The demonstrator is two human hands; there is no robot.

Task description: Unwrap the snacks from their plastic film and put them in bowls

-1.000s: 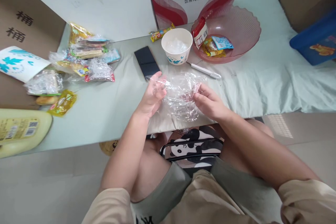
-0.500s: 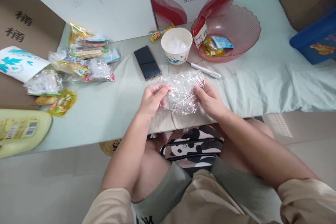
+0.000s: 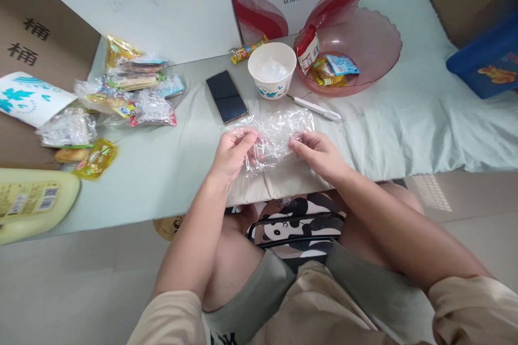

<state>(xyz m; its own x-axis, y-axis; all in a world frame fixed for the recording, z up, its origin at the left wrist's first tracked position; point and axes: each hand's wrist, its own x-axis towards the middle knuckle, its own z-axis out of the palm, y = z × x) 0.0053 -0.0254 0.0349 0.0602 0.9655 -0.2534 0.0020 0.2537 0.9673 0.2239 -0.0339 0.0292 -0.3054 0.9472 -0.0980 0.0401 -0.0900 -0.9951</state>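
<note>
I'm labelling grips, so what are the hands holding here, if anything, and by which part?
Clear plastic: the left hand pinches it near its left edge, the right hand near its right edge.

At the left, a pale yellow container (image 3: 38, 210) lies near, with wrapped snacks (image 3: 137, 82) and a brown carton (image 3: 52, 5) farther back, while a phone (image 3: 226, 96) lies mid-table, a red-and-white box (image 3: 259, 16) stands far behind, and a pink scalloped bowl (image 3: 376, 43) and blue bin (image 3: 481, 62) sit to the right.

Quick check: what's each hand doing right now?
Left hand: closed, pinching crumpled clear plastic.
Right hand: closed, pinching the same plastic's other side.
</note>
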